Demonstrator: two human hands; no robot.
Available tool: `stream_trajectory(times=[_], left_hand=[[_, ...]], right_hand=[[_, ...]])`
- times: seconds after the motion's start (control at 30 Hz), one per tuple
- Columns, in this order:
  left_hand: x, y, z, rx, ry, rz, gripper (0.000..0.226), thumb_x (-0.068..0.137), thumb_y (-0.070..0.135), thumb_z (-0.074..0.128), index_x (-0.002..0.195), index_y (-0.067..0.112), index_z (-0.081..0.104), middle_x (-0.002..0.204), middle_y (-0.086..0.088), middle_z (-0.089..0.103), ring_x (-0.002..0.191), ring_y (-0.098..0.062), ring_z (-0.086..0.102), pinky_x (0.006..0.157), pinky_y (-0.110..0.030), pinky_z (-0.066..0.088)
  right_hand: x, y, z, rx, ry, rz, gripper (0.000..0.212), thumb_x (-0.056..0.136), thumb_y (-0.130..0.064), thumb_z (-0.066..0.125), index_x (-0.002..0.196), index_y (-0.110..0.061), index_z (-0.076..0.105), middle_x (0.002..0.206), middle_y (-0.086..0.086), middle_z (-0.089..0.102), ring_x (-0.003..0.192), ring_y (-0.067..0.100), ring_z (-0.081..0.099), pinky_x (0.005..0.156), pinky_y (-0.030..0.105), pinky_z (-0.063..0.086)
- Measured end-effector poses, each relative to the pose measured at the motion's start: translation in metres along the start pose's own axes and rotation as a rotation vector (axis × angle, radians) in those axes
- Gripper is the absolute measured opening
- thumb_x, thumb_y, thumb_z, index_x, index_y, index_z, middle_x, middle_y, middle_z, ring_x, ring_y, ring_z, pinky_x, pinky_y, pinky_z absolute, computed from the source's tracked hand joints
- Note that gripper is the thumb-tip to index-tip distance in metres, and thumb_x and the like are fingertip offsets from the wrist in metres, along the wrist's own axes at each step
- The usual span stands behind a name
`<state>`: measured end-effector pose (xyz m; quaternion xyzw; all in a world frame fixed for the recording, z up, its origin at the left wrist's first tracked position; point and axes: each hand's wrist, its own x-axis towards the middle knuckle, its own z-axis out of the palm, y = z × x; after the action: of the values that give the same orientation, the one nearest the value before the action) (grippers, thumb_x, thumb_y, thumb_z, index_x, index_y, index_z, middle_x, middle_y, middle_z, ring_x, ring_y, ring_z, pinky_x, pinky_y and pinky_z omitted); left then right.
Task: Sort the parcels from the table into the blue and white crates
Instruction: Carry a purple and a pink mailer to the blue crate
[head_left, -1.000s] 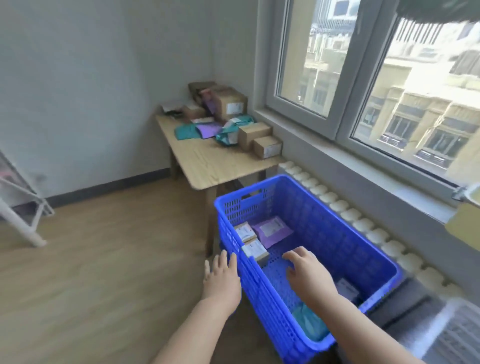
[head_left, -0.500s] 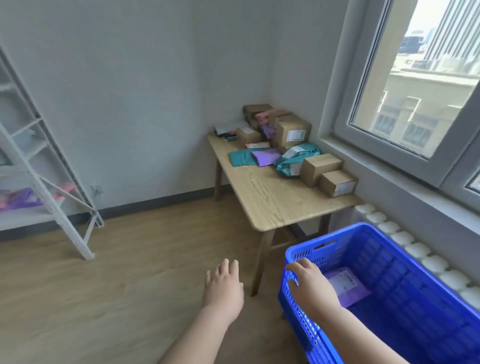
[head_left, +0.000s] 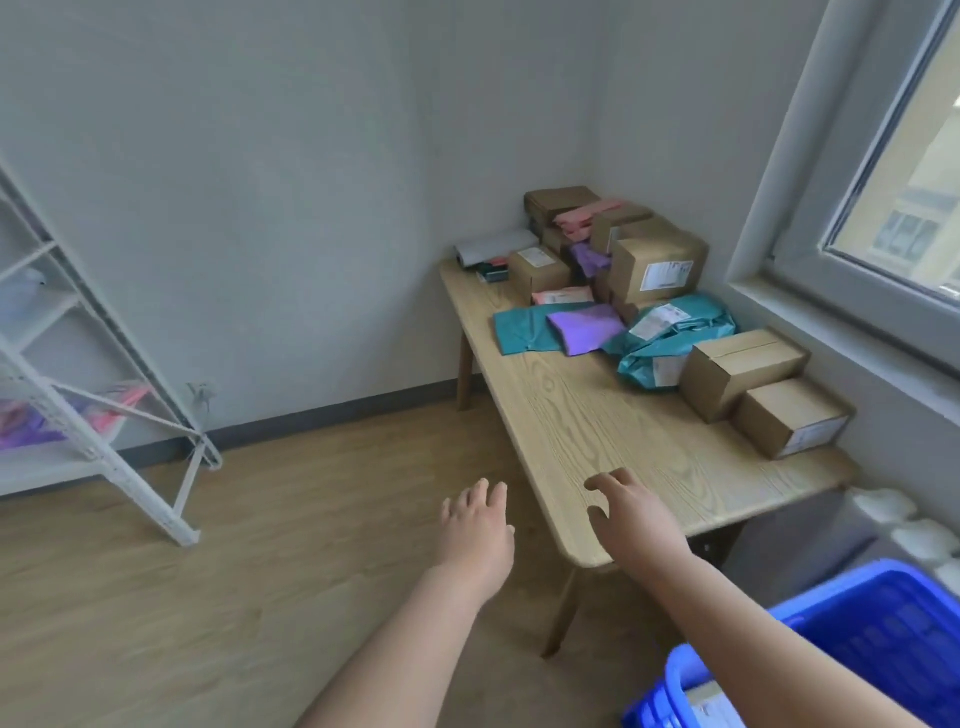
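Your left grip (head_left: 480, 525) is open, fingers straight and loosely together, holding nothing. It hangs over the wooden floor (head_left: 234, 597), just left of the near corner of the worktop (head_left: 597, 415). Your right grip (head_left: 631, 514) is also empty, its fingers loosely curved and spread a little, over the near end of the worktop. Whether the fingertips touch the wood cannot be told.

The parcels all lie ahead of your right grip, none within its fingers. Closest, ahead and to its right, is a small cardboard box (head_left: 789, 418) with a label on its near face. A larger cardboard box (head_left: 737, 364) touches it from behind. Beyond those sits a crumpled teal bag (head_left: 670, 332). To its left a purple mailer (head_left: 584, 327) lies on top of a flat teal mailer (head_left: 519, 332). Farther ahead, a tall labelled box (head_left: 657, 260), a pink mailer (head_left: 561, 296) and more boxes are piled at the far end, against the wall.

The blue crate (head_left: 883, 623) stands on the floor behind and to the right of your right grip, partly under your right forearm. A white metal rack (head_left: 104, 415) stands well off to the left of your left grip.
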<state>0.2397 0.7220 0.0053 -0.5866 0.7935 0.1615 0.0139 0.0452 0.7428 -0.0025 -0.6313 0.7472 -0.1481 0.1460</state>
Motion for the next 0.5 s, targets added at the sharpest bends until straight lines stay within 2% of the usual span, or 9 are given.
stream_trajectory(times=[0.1, 0.27, 0.5], left_hand=[[0.048, -0.023, -0.008, -0.007, -0.018, -0.013, 0.056, 0.107, 0.029, 0.035, 0.158, 0.019, 0.015, 0.166, -0.007, 0.011, 0.152, -0.025, 0.015, 0.124, -0.044, 0.01], [0.14, -0.063, -0.029, -0.022, -0.036, 0.011, 0.056, 0.106, 0.031, 0.036, 0.158, 0.019, 0.016, 0.165, -0.007, 0.015, 0.15, -0.027, 0.02, 0.123, -0.042, 0.016], [0.277, -0.122, -0.074, 0.062, -0.132, 0.167, 0.055, 0.107, 0.03, 0.037, 0.158, 0.019, 0.018, 0.165, -0.007, 0.016, 0.15, -0.027, 0.021, 0.122, -0.041, 0.02]], right_hand=[[0.052, -0.02, 0.012, 0.003, -0.021, -0.026, 0.037, 0.1, -0.028, 0.048, 0.137, -0.027, 0.05, 0.142, -0.007, 0.043, 0.123, 0.015, 0.049, 0.084, 0.025, 0.047], [0.143, -0.042, 0.036, 0.005, -0.029, -0.014, 0.039, 0.099, -0.026, 0.05, 0.137, -0.027, 0.051, 0.14, -0.007, 0.045, 0.124, 0.016, 0.05, 0.093, 0.028, 0.049], [0.262, -0.063, 0.061, 0.043, -0.02, 0.241, 0.039, 0.098, -0.028, 0.05, 0.137, -0.03, 0.049, 0.139, -0.007, 0.045, 0.116, 0.015, 0.055, 0.079, 0.027, 0.051]])
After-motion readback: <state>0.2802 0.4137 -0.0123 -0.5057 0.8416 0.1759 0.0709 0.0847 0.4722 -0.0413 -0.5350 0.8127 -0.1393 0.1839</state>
